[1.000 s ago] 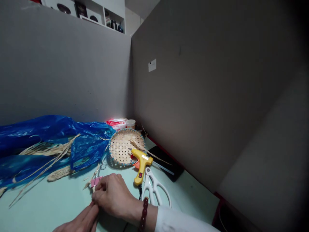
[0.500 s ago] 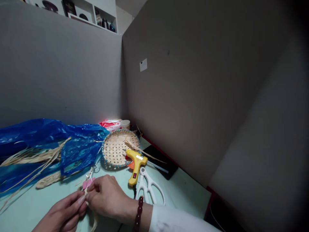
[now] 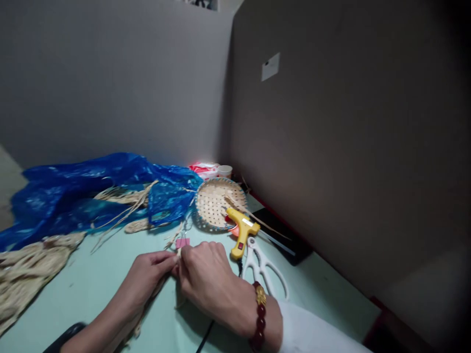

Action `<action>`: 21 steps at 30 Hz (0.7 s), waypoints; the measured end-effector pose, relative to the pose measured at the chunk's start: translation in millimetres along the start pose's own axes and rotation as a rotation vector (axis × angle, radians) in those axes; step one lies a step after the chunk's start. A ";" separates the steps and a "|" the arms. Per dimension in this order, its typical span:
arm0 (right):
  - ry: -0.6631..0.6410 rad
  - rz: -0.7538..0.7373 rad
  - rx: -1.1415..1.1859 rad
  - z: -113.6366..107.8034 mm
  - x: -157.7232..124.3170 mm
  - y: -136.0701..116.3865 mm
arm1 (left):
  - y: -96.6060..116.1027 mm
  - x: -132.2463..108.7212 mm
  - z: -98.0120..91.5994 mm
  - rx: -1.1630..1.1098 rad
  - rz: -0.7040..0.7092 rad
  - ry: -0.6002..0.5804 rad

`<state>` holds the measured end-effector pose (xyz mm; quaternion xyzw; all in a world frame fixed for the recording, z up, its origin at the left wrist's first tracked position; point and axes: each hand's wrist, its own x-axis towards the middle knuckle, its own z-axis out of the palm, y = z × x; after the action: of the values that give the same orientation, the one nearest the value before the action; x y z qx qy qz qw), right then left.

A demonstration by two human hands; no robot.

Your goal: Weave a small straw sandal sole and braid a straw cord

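Observation:
My left hand (image 3: 149,277) and my right hand (image 3: 211,287) meet low in the middle of the view, fingertips pinched on a pale raffia strand (image 3: 179,252). Just beyond the fingertips is a pink binder clip (image 3: 182,242) with wire handles, at the strand's far end. My right fingers hide most of the raffia between the hands. A loose end seems to hang below them. To the right of my right hand lie white-handled scissors (image 3: 270,279) and a yellow glue gun (image 3: 241,235), whose nose rests at a round woven basket (image 3: 213,203).
A blue plastic bag (image 3: 121,169) with raffia strands (image 3: 127,196) spreads at the back left. More bundled raffia (image 3: 37,267) lies at the left edge. A white cup (image 3: 224,171) and a red-white packet (image 3: 204,169) stand behind the basket. Grey partitions (image 3: 312,147) enclose the table.
The view has swung left and down, so the table things appear further right and higher. The raffia bundle at the left has come into view. Both hands keep their pinch near the clip.

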<state>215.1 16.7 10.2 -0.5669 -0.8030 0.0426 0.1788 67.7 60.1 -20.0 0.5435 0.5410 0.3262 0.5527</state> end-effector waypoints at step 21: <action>-0.122 0.149 0.667 12.4 11.4 14.2 | 7.5 -8.6 -9.3 -0.209 0.022 -0.307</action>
<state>220.4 33.9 -2.6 -0.5307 -0.7107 0.3494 0.3021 58.8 55.7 -9.1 0.5323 0.4074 0.2998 0.6788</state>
